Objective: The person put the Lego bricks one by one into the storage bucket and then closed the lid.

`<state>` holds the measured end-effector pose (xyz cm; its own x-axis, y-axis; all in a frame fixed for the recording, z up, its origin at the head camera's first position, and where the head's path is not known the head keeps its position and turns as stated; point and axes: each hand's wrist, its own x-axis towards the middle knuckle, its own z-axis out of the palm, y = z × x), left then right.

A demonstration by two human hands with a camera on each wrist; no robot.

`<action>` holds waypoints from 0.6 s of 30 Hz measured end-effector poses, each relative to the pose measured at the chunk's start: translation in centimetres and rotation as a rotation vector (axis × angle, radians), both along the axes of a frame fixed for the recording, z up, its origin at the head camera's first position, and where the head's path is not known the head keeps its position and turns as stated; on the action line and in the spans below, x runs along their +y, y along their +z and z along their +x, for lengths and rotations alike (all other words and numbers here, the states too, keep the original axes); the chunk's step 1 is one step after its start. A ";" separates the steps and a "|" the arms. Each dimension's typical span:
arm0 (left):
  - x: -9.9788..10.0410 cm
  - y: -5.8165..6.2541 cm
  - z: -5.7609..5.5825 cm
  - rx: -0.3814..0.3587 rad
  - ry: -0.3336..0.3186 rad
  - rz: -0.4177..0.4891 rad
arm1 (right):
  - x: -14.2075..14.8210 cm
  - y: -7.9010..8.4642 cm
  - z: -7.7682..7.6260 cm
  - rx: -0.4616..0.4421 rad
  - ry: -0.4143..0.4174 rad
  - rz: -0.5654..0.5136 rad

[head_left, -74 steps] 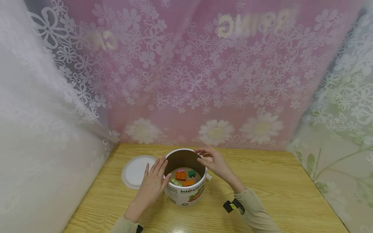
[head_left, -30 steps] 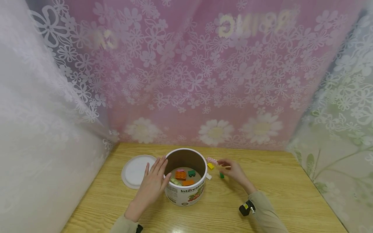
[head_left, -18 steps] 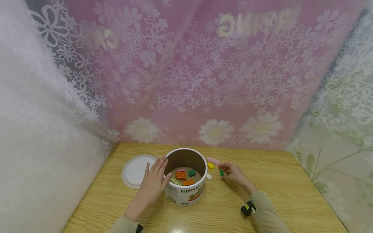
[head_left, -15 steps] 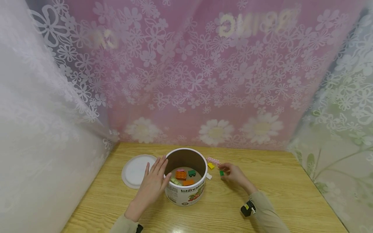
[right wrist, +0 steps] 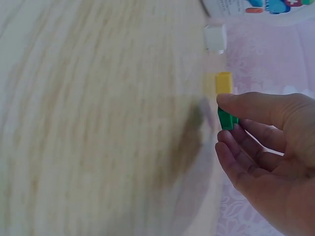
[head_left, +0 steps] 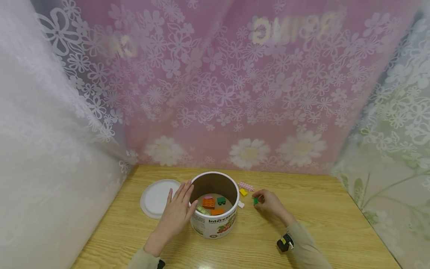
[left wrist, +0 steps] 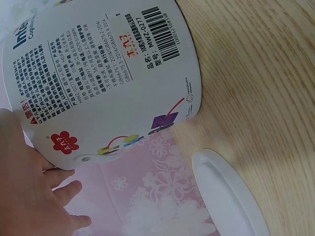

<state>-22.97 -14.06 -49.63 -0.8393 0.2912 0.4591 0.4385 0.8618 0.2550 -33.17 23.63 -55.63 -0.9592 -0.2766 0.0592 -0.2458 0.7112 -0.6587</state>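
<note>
My left hand lies with straight fingers against the left rim of a white printed bucket; the left wrist view has that hand beside the bucket's wall. On the bucket's floor are orange building blocks, a dark green one, a pink one and a light green one. To the right of the bucket, my right hand pinches a green building block between thumb and fingers, close over the table. A yellow block and a white block lie between this hand and the bucket.
A pink patterned strip lies behind the yellow block. The bucket's white lid rests on the wooden table to the left. Floral curtains close off the back and both sides.
My right hand has moved from the bucket's right rim out to the right and down to the loose blocks, where it now pinches the green block. The left hand stays at the rim.
</note>
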 end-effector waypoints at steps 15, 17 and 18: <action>0.1 0.0 0.1 -0.017 0.000 0.006 | -0.6 4.9 1.0 0.153 0.092 -0.078; 0.1 0.1 0.1 -0.025 -0.001 0.011 | -0.7 5.5 1.2 0.160 0.094 -0.082; 0.1 0.1 0.1 -0.028 0.000 0.011 | -0.8 5.8 1.2 0.168 0.099 -0.081</action>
<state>-22.86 -13.95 -49.52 -0.8521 0.2863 0.4381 0.4309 0.8590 0.2766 -31.95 22.85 -49.87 -0.9022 -0.3569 0.2422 -0.4232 0.6246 -0.6563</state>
